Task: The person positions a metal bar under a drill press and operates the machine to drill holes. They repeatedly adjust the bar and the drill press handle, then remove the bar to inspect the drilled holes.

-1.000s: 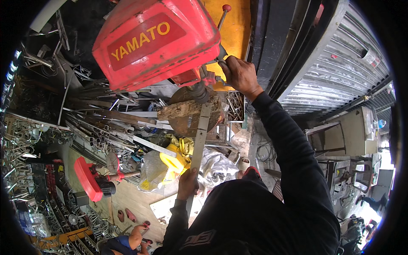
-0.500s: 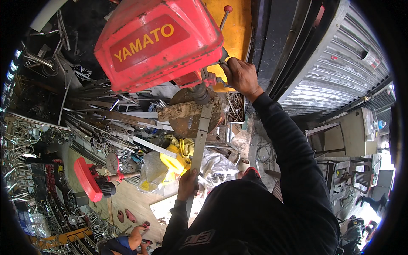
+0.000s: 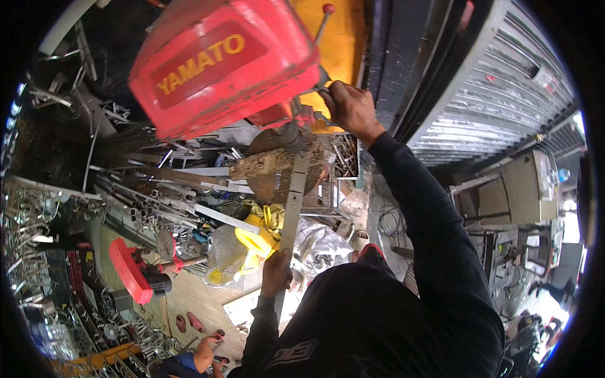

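My left hand (image 3: 277, 273) is closed around a long flat metal bar (image 3: 292, 217) with several small holes along it. The bar's far end rests on a worn wooden block (image 3: 261, 165), below the chuck (image 3: 290, 138) of a red drill press (image 3: 220, 69). Whether a drill bit touches the bar is hidden by the chuck. My right hand (image 3: 355, 112) is wrapped around a feed handle on the press's right side; its fingers cover most of that handle. Another handle with a red knob (image 3: 328, 9) sticks up beyond it.
Metal tubes and bars (image 3: 151, 201) are piled left of the press. Yellow and clear plastic bags (image 3: 252, 242) lie under the bar. A second red drill press (image 3: 130, 269) stands lower left, near a crouching person (image 3: 189, 363). To the right is a corrugated metal shutter (image 3: 485, 94).
The view has shifted slightly, so the drill press sits a little further left in the picture. Both hands keep their grips, and the bar stays under the chuck.
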The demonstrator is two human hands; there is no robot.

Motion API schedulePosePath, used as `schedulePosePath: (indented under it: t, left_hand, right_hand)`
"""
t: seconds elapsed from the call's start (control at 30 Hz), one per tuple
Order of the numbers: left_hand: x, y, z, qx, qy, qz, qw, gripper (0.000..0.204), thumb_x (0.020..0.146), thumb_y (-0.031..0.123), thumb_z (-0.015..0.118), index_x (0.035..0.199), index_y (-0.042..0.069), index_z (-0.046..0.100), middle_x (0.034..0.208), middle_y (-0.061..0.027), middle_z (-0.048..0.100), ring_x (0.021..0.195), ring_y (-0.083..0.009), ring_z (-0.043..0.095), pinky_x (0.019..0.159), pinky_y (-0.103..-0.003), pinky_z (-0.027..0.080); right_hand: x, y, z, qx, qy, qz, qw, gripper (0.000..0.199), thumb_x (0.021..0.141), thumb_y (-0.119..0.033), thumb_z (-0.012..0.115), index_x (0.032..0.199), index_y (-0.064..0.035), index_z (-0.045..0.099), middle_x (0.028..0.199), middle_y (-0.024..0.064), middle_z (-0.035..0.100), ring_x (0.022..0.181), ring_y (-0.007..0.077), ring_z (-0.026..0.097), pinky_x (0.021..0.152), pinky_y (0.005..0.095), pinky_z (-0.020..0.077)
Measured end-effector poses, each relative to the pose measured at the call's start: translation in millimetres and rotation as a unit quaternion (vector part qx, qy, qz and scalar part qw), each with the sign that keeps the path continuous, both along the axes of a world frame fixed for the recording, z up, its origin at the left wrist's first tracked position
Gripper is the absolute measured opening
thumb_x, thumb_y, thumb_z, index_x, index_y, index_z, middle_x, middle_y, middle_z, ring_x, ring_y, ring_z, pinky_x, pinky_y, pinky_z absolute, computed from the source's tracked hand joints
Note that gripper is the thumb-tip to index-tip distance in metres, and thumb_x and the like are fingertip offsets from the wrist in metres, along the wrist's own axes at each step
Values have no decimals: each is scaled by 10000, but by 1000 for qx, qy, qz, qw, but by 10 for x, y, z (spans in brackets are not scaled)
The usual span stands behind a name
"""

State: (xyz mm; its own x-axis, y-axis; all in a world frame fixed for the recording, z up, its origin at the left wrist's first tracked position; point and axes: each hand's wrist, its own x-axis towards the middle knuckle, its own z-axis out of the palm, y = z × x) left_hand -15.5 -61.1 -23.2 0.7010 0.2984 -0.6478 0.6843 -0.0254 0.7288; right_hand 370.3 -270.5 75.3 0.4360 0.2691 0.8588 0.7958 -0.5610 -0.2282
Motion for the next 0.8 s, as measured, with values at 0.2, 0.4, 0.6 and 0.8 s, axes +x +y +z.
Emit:
schedulePosePath:
  t: [0.2,0.4,0.6,0.8]
  left_hand:
    - [1,41,-76,-3,-18,-19,1000,423,1071,489,540,1031,71,585,539,-47,512,366,-142,480,360,-302,387]
    - [4,60,-53,-19,6,-13,1000,428,1069,493,544,1043,68,582,543,-53,523,362,-150,482,360,-303,384]
    - [21,52,-36,0,-1,-23,1000,440,1067,501,543,1043,64,591,540,-53,519,364,-152,482,363,-309,392]
    - [17,40,-18,-3,2,-4,1000,428,1061,463,560,941,53,585,532,-36,490,379,-145,484,362,-312,388]
  right_hand:
    - [32,-28,-37,-22,10,9,1000,297,974,-319,695,852,-87,556,722,96,624,640,322,661,540,435,505]
    - [40,-24,-13,-11,-21,18,1000,257,949,-229,746,843,-82,564,669,85,572,589,285,637,515,416,483]
    - [55,-17,-22,-9,-22,19,1000,257,948,-231,747,843,-79,568,675,85,584,596,285,640,516,418,486]
    - [33,-9,-3,-1,-14,15,1000,299,964,-277,726,814,-82,555,690,85,586,607,293,642,526,420,490]
